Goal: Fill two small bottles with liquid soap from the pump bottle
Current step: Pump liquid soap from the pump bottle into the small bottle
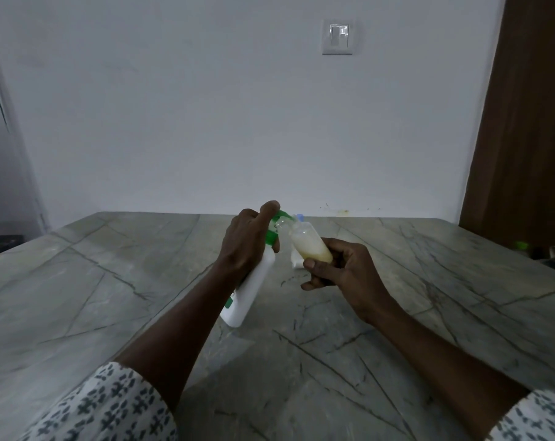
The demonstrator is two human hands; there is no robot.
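Note:
My left hand [247, 240] grips the neck of a white pump bottle [249, 294] with a green pump head, its forefinger lying on top of the pump. The bottle leans to the right, its base on the stone table [110, 281]. My right hand [336, 265] holds a small clear bottle [308, 243], tilted, its open mouth touching the green nozzle. Pale yellow soap fills roughly its lower half. Behind it stands a second small bottle [296, 261], white with a bluish cap, mostly hidden.
The grey veined stone table reaches to a white wall with a light switch [338, 36]. A brown wooden door [524, 122] stands at the right. A small green object [522, 245] lies near the table's right edge.

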